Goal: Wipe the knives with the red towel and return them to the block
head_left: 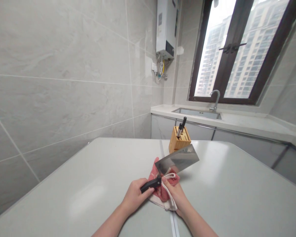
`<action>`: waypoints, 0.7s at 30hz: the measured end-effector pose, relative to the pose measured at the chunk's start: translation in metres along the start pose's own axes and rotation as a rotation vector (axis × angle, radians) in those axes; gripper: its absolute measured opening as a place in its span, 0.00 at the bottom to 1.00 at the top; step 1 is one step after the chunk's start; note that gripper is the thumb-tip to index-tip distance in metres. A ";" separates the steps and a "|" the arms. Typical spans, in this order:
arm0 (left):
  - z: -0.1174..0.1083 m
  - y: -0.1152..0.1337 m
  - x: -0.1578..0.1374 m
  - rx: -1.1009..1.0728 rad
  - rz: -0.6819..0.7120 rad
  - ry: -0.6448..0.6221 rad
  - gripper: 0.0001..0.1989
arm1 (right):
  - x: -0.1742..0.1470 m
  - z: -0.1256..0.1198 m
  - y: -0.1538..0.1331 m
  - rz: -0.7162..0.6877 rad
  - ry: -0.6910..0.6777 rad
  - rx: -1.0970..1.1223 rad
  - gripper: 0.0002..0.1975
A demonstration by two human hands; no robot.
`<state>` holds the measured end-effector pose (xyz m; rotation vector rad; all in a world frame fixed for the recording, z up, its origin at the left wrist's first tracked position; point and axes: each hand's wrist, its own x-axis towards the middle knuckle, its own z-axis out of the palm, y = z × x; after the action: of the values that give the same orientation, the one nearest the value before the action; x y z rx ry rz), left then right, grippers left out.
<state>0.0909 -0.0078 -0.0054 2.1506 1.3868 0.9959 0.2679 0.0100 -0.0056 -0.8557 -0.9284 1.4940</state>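
Note:
A cleaver (179, 159) with a broad shiny blade and black handle is held above the table, its blade pointing away to the right. My left hand (136, 195) is closed around the handle. In my right hand (175, 192) is a red cloth (163, 194) with a white edge, bunched near the blade's lower edge by the handle. Part of the cloth also shows behind the blade's heel. Just beyond the blade stands a wooden knife block (175, 143), with black-handled tools in its slots; the blade hides part of its base.
The pale table (88, 184) has a seam down its middle. Behind it, a white counter (246, 121) holds a sink (199, 113) with a faucet (215, 100). A tiled wall (71, 108) borders the left side. A water heater (165, 29) hangs in the corner beside the window.

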 end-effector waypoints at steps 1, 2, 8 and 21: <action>0.000 0.000 0.000 -0.001 0.000 0.001 0.16 | 0.000 0.000 0.000 0.007 0.003 0.002 0.21; 0.000 0.000 0.000 -0.004 0.000 0.001 0.16 | 0.001 0.000 0.001 0.009 0.004 0.005 0.21; -0.002 0.004 0.000 -0.027 -0.008 0.011 0.17 | 0.000 0.002 0.000 -0.002 0.019 0.020 0.20; 0.001 -0.003 0.000 -0.082 -0.022 0.028 0.18 | -0.009 0.014 -0.010 0.060 0.066 0.136 0.23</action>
<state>0.0903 -0.0064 -0.0082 2.0649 1.3555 1.0600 0.2608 0.0005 0.0098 -0.8348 -0.7494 1.5526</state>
